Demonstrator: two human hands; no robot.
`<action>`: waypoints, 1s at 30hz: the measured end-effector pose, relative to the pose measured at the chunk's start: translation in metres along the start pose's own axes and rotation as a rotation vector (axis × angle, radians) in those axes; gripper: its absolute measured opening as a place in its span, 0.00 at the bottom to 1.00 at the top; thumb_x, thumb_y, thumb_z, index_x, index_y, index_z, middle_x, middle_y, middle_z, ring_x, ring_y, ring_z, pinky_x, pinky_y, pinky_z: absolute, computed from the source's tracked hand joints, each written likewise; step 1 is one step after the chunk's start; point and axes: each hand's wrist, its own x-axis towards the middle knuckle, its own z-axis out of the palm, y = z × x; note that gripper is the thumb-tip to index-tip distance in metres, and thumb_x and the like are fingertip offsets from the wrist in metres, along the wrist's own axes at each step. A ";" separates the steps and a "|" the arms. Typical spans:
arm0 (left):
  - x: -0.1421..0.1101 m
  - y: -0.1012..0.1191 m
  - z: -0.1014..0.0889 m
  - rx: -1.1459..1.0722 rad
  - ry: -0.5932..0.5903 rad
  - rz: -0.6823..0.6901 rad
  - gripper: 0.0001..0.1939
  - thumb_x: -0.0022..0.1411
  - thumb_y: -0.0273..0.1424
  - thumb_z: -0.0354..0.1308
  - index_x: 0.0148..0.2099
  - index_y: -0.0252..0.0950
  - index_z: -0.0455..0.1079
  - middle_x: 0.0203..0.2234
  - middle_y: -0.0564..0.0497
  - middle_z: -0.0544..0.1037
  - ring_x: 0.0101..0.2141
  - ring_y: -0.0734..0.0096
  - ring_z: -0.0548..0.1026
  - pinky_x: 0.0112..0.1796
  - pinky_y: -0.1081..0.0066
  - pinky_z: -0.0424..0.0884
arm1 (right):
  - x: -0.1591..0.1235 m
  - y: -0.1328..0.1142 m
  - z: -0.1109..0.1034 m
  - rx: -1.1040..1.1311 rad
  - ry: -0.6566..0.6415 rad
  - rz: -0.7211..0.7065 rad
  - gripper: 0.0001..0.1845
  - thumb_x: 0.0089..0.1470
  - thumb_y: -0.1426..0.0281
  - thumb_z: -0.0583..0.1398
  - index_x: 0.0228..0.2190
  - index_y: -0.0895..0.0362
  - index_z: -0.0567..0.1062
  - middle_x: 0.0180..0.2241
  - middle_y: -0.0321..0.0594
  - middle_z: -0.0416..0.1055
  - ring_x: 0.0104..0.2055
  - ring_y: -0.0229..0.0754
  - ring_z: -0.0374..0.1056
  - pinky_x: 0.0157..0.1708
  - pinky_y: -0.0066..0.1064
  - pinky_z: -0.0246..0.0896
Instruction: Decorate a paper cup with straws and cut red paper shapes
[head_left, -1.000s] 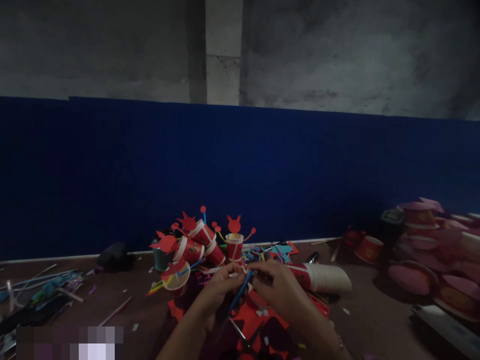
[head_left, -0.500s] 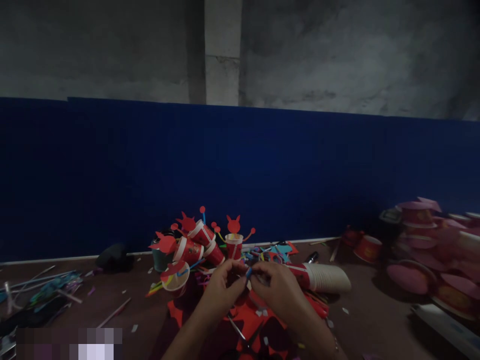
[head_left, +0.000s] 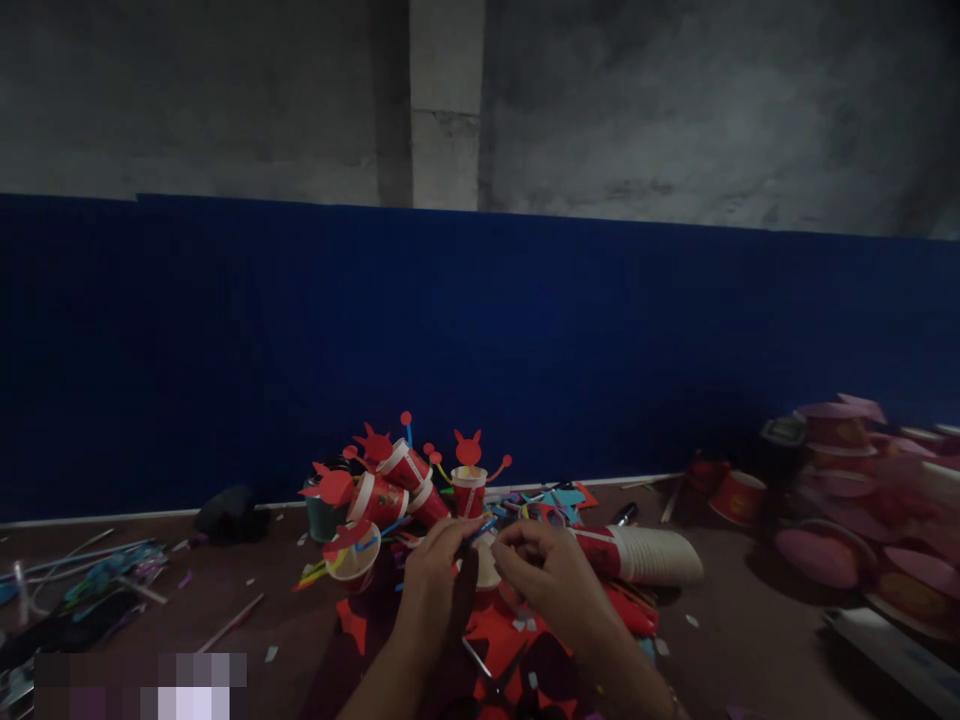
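My left hand (head_left: 435, 568) is closed, its fingertips on a narrow blue strip (head_left: 487, 526) that looks like paper or a straw. Close by on the other side, my right hand (head_left: 541, 568) has its fingers curled together; what they pinch, if anything, is hidden. Between the hands shows the pale inside of a paper cup (head_left: 488, 572), partly covered by fingers. Just beyond stands a red paper cup figure (head_left: 469, 490) with an eared red head and arms ending in discs. More such cup figures (head_left: 379, 502) lean in a pile to its left.
A stack of paper cups (head_left: 652, 556) lies on its side at right. Red paper scraps (head_left: 495, 640) and scissors (head_left: 480, 662) lie below my hands. Pink and red cup crafts (head_left: 862, 500) are heaped far right. Straws and strips (head_left: 97, 580) clutter the left. A blue panel (head_left: 480, 340) rises behind.
Both hands pinched the blue piece together before; now they have parted slightly. My left hand has turned more upright, the blue strip lies at its fingertips, and the pale cup interior shows between the hands.
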 end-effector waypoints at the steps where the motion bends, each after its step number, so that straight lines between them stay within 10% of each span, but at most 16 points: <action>1: 0.000 0.000 -0.001 0.019 -0.006 -0.003 0.15 0.61 0.33 0.48 0.46 0.34 0.71 0.37 0.44 0.76 0.38 0.65 0.74 0.40 0.69 0.70 | -0.001 -0.002 0.000 -0.018 0.006 -0.007 0.11 0.48 0.64 0.56 0.23 0.59 0.72 0.14 0.31 0.61 0.17 0.34 0.58 0.17 0.24 0.49; 10: -0.007 -0.005 0.004 0.171 0.034 0.179 0.17 0.63 0.30 0.44 0.50 0.36 0.68 0.41 0.44 0.75 0.42 0.65 0.72 0.44 0.66 0.69 | -0.015 -0.013 -0.003 -0.157 0.044 -0.165 0.10 0.49 0.67 0.56 0.28 0.57 0.77 0.20 0.36 0.71 0.22 0.36 0.64 0.21 0.24 0.56; 21: 0.010 0.014 0.004 -0.629 -0.069 -0.556 0.14 0.48 0.34 0.61 0.38 0.32 0.73 0.26 0.49 0.78 0.29 0.67 0.75 0.33 0.70 0.70 | 0.000 0.005 -0.007 -0.278 0.088 -0.109 0.13 0.50 0.64 0.56 0.26 0.56 0.77 0.17 0.34 0.68 0.20 0.36 0.62 0.19 0.24 0.51; 30: 0.009 0.011 0.001 -0.885 -0.237 -0.674 0.17 0.46 0.36 0.63 0.38 0.33 0.71 0.24 0.51 0.75 0.27 0.72 0.73 0.31 0.72 0.68 | 0.004 0.013 -0.009 -0.336 0.091 -0.129 0.12 0.49 0.65 0.56 0.27 0.56 0.77 0.18 0.34 0.69 0.20 0.36 0.61 0.19 0.24 0.50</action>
